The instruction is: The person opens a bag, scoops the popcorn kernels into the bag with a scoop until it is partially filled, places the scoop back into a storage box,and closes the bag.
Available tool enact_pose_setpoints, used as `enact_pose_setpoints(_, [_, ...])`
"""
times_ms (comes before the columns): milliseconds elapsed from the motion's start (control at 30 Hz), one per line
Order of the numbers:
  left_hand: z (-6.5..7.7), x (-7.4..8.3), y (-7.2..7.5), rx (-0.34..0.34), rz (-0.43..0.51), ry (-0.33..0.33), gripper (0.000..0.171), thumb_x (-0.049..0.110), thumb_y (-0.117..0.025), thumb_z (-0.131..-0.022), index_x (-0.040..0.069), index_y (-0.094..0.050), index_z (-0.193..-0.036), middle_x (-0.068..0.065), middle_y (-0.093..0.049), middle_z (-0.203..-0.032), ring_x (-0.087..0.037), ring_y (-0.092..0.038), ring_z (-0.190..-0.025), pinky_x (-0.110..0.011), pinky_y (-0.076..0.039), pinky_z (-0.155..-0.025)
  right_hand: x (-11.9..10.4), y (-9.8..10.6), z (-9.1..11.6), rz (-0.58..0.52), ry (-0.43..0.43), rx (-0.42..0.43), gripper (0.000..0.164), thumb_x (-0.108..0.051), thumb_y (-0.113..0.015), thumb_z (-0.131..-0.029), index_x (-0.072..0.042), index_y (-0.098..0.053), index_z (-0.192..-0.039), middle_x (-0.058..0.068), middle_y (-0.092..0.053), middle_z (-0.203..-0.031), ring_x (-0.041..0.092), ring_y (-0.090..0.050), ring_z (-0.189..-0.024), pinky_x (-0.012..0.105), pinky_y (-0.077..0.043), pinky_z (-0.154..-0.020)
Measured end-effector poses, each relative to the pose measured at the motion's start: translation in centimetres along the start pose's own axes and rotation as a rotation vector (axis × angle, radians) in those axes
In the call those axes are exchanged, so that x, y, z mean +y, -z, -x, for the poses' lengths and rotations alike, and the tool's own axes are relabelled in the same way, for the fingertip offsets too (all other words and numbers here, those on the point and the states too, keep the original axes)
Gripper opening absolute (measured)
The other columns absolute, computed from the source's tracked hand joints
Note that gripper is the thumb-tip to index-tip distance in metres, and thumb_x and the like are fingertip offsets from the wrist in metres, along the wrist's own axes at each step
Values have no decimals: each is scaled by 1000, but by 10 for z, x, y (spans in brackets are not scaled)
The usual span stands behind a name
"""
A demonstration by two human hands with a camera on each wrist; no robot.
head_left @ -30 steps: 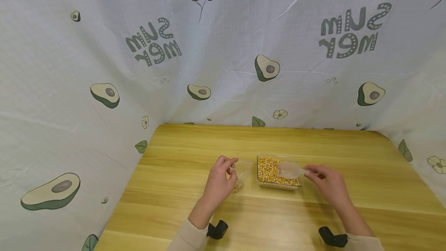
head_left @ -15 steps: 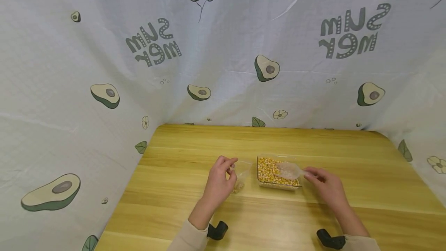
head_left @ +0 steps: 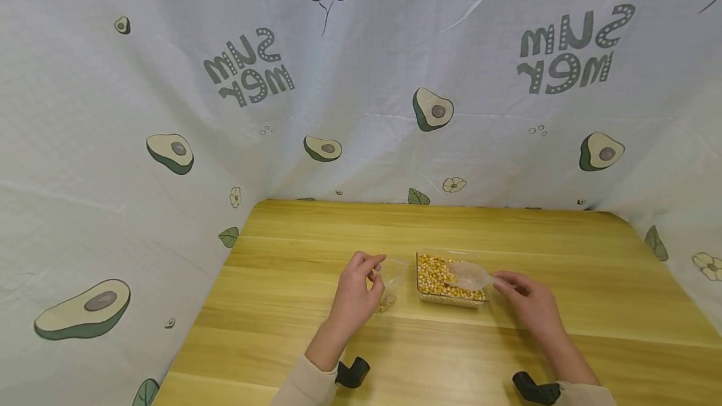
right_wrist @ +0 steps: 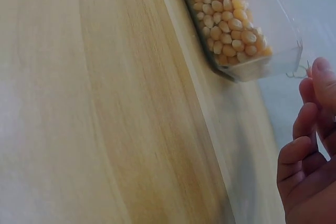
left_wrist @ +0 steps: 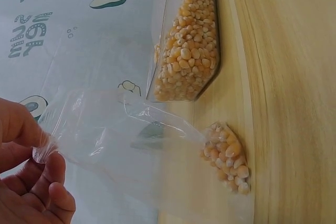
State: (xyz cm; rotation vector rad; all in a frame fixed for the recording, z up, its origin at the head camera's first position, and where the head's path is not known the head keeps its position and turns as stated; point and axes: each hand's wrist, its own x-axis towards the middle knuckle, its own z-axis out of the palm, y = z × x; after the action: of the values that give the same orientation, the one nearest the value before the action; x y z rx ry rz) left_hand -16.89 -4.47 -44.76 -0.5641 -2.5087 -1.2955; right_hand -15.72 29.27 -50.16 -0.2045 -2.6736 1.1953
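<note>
My left hand [head_left: 354, 287] pinches the top edge of a clear plastic bag [left_wrist: 115, 129], which hangs down with a small heap of corn kernels [left_wrist: 226, 158] in its bottom corner. To its right stands a clear rectangular box [head_left: 451, 299] filled with yellow corn kernels [head_left: 433, 271]. A translucent scoop [head_left: 469, 275] lies tilted with its front edge among the kernels, its handle pointing right. The fingers and thumb of my right hand [head_left: 530, 299] pinch that handle at the box's right side. In the right wrist view the scoop is hidden.
The box and bag are on a wooden table [head_left: 316, 230]. A pale curtain [head_left: 361, 80] printed with avocados and lettering hangs behind and to the left. Black wrist mounts [head_left: 352, 373] sit at both sleeves.
My right hand has lowered slightly toward me, and the scoop's tilt has changed a little among the kernels. The left hand and the bag stay in place.
</note>
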Motion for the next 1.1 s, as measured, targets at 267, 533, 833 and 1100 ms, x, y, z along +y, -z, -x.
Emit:
enact_pose_setpoints(267, [-1,2,1,3,3,-2,33,-5,-58,-90,-3,-68,-122,-11,-61,-99,-14,-54,-82,-30,-53,-69,-4,7,4,-90,-43,-36,44,-37,-61,-98,-3,-67,-126,-33,-58,-90,-3,-52,-77,21,-48,-63])
enact_pose_setpoints(533, [0,1,0,-2,5,-13,34,-7,-58,-89,-3,-68,-122,-12,-60,-99,-14,-54,-82,-23,-49,-67,-7,11,4,-128,-87,-29,47,-39,-60,-98,-3,-66,-128,-21,-65,-89,1,-52,-74,23,-48,-62])
enact_pose_setpoints(833, [0,2,-1,-4,4,-8,35,-7,-58,-89,-2,-68,-122,-12,-61,-99,-14,-55,-82,-24,-51,-68,-9,12,4,-147,-84,-27,44,-35,-60,-99,-1,-65,-127,-15,-65,-85,5,-53,-72,24,-48,-60])
enact_pose_setpoints(1100, [0,1,-3,-6,-2,1,36,-5,-59,-89,0,-68,-123,-11,-61,-100,-12,-54,-82,-28,-54,-69,-10,15,4,-169,-76,-28,45,-35,-61,-98,0,-64,-127,-9,-65,-83,4,-53,-72,24,-49,-61])
